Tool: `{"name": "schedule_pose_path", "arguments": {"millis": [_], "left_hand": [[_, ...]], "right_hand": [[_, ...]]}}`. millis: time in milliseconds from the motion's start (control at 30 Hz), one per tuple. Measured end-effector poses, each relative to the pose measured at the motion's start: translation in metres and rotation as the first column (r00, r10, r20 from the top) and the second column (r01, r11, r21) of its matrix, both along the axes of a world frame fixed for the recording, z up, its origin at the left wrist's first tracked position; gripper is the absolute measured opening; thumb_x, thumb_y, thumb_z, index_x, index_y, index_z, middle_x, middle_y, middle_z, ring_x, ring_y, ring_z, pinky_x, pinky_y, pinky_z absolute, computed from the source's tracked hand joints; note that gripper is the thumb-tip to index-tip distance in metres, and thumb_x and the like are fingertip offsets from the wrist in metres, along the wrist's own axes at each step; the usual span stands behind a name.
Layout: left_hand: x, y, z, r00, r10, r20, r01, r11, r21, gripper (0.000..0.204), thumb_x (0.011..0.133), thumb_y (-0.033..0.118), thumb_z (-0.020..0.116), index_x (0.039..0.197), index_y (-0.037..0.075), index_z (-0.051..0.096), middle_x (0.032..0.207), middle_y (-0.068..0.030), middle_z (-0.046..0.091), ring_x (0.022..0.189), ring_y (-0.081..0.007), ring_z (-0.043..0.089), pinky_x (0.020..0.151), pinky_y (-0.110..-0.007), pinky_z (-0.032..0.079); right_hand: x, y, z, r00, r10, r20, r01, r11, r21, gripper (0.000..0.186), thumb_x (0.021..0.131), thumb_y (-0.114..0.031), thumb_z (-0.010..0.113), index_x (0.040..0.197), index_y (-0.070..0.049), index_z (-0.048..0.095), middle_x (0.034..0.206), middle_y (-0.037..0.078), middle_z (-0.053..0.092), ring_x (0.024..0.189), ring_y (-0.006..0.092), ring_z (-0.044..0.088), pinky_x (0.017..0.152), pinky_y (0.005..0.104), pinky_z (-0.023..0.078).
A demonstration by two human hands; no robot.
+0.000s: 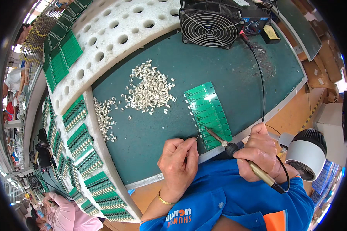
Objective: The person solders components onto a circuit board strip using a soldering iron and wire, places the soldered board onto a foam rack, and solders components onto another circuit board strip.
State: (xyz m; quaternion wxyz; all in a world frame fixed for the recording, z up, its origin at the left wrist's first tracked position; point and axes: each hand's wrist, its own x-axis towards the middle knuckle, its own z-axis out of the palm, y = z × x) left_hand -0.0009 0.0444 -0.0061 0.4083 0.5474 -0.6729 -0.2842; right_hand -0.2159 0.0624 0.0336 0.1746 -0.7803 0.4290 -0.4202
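A green circuit board panel point(208, 109) lies on the dark green mat, with a row of pins along its left edge. My right hand point(260, 152) is closed round the handle of a soldering iron point(262, 172). The iron's tip rests at or just above the panel's lower left part. Beside the panel's lower left corner, my left hand point(178, 158) pinches a thin solder wire point(197, 135), whose end runs up toward the iron's tip. Whether tip and wire touch is too small to tell.
White connectors point(150, 90) lie heaped left of the panel. A foam sheet with holes point(100, 38) and foam holding several boards point(81, 134) border the mat. Behind stand a black fan point(212, 29) and a soldering station point(254, 21), its cord point(263, 81) crossing the right side. A white fan point(306, 154) stands right.
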Motion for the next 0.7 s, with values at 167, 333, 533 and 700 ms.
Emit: {"name": "schedule_pose_path", "arguments": {"millis": [167,333,533,700], "left_hand": [[0.0020,0.0038,-0.0011,1.000,-0.005,-0.005,0.005,1.000,-0.009,0.016,0.080,-0.001,0.078,0.096,0.003,0.075,0.076,-0.0097,0.064,0.061,-0.0189,0.062,0.053,-0.029,0.049],[0.0015,0.0032,-0.0046,0.999,-0.040,-0.008,0.040,0.999,-0.014,0.009,0.083,-0.001,0.077,0.091,0.000,0.073,0.079,-0.0080,0.064,0.064,-0.0124,0.061,0.054,-0.024,0.049],[0.0008,0.0036,-0.0043,0.999,-0.049,-0.002,0.049,0.999,0.004,0.008,0.083,-0.001,0.077,0.089,0.000,0.072,0.080,-0.0086,0.064,0.064,-0.0129,0.061,0.054,-0.024,0.050],[0.0013,0.0040,-0.0055,0.999,-0.054,0.000,0.054,0.998,-0.022,0.008,0.083,-0.001,0.077,0.089,0.000,0.072,0.080,-0.0087,0.063,0.064,-0.0128,0.061,0.054,-0.024,0.050]], "right_hand": [[0.0005,0.0001,-0.0008,1.000,0.005,0.009,-0.005,1.000,0.000,0.026,0.066,0.000,0.070,0.089,-0.008,0.064,0.056,-0.001,0.050,0.045,0.0175,0.044,0.058,0.0359,0.031],[-0.0001,-0.0003,-0.0021,1.000,0.008,0.014,-0.008,1.000,0.001,0.024,0.067,0.000,0.070,0.089,-0.008,0.064,0.056,-0.001,0.050,0.046,0.0177,0.043,0.058,0.0361,0.031],[-0.0005,-0.0007,-0.0031,1.000,0.016,0.013,-0.016,1.000,-0.003,0.024,0.067,0.000,0.070,0.089,-0.008,0.065,0.057,-0.001,0.049,0.046,0.0180,0.044,0.059,0.0364,0.031],[0.0001,-0.0018,-0.0032,1.000,0.025,0.016,-0.025,1.000,-0.005,0.024,0.067,0.000,0.070,0.089,-0.008,0.065,0.057,-0.001,0.050,0.047,0.0179,0.045,0.059,0.0366,0.031]]}}
